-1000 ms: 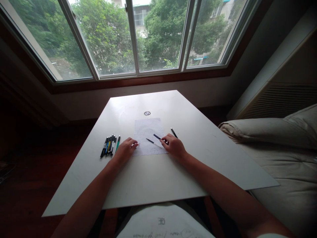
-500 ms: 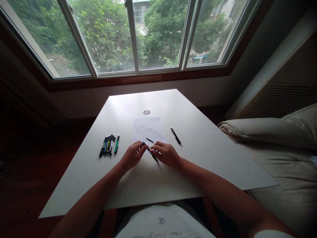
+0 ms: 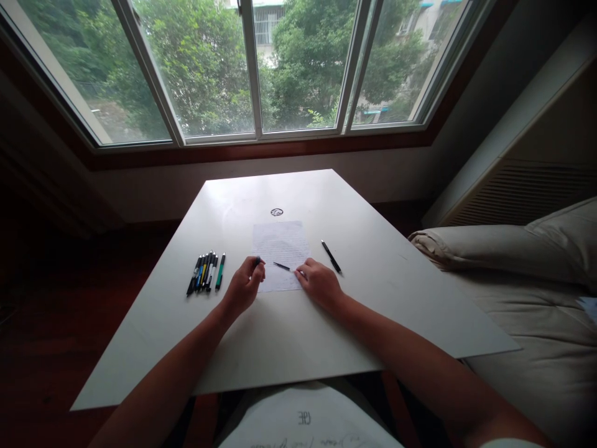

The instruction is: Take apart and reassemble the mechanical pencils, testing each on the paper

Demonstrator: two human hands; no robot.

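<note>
My left hand (image 3: 242,284) is closed around a dark pen part (image 3: 257,261); one end shows at the fingertips and the rest is hidden in the palm. My right hand (image 3: 321,284) rests at the right side of a lined paper sheet (image 3: 277,239). Its thumb and forefinger pinch the pale right end of a slim pen refill (image 3: 281,266), whose dark part points left over the sheet. The two hands are apart.
Several pens (image 3: 204,272) lie in a row on the left of the white table (image 3: 261,348), a green pen (image 3: 220,272) at their right end. A black pen (image 3: 331,257) lies to the right of the paper. Behind it is a round black-and-white mark (image 3: 277,212).
The hands have moved apart. My left hand has gone left with the dark pen part, and my right hand has shifted slightly right and taken hold of the refill's end.
</note>
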